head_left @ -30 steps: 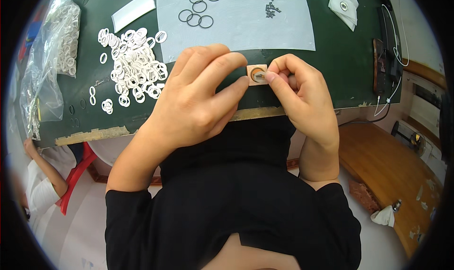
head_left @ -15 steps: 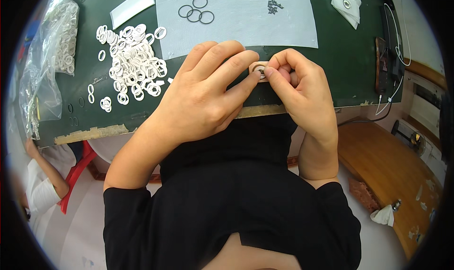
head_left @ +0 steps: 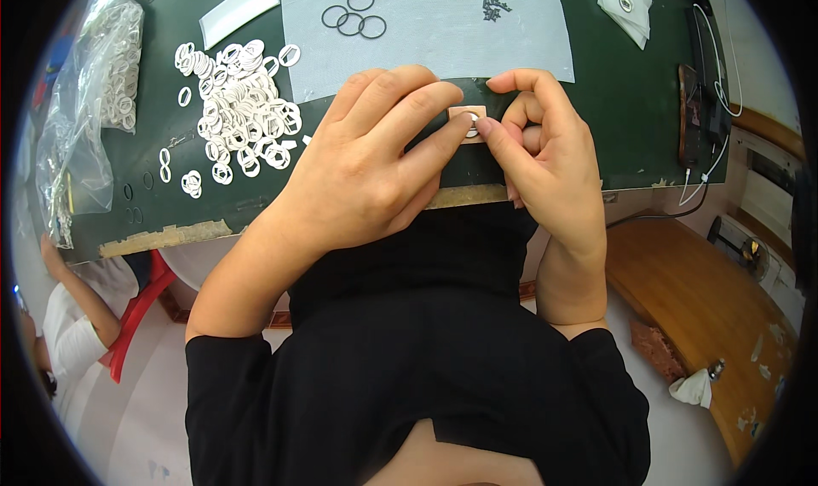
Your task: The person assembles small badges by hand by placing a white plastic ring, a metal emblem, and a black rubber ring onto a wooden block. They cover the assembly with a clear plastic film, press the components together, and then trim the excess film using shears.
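A small pinkish-tan block [head_left: 456,111] with a pale ring [head_left: 474,132] set in it lies near the table's front edge, between my hands. My left hand [head_left: 375,154] reaches over from the left with its fingers apart, the index fingertip touching the ring area. Its thumb is mostly hidden. From the other side, my right hand [head_left: 545,154] puts its thumb tip on the same spot. The right index finger is lifted away from the thumb, and the other fingers are curled. Fingertips cover part of the ring.
White flat rings [head_left: 247,111] lie piled at left beside a plastic bag [head_left: 119,69] of similar pieces. A grey sheet [head_left: 443,43] carries black rings [head_left: 360,2] and small dark parts [head_left: 494,9]. A phone [head_left: 687,115] with cables is at right. Another person's arm [head_left: 85,303] shows lower left.
My right index finger has risen off the block and away from the thumb. More of the block's upper edge shows now. My left hand has shifted only slightly.
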Demonstrator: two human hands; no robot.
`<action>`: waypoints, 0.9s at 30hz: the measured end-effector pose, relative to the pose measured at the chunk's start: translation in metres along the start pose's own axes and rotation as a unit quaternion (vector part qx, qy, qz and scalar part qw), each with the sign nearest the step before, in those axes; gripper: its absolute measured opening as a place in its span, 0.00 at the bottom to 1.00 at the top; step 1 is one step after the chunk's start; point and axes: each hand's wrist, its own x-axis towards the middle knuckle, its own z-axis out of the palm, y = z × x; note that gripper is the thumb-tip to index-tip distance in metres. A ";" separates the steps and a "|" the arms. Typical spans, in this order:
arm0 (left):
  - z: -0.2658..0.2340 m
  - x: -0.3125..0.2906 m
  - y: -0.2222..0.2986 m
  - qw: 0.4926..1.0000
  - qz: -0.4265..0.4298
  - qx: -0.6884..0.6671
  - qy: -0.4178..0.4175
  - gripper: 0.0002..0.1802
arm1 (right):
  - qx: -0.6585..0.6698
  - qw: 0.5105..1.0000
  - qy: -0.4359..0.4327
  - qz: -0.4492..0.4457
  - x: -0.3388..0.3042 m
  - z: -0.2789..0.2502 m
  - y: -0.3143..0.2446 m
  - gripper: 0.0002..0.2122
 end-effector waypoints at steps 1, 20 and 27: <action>0.001 0.000 -0.001 1.000 0.009 0.005 -0.008 0.24 | 0.000 1.000 0.000 -0.001 0.000 -0.001 -0.001 0.12; -0.076 0.007 -0.057 0.973 -0.141 0.182 0.031 0.25 | 0.025 0.998 -0.016 0.053 -0.002 -0.001 -0.008 0.13; -0.113 -0.002 -0.138 0.962 -0.219 0.151 -0.062 0.21 | 0.027 0.997 -0.029 0.059 0.001 0.000 -0.012 0.13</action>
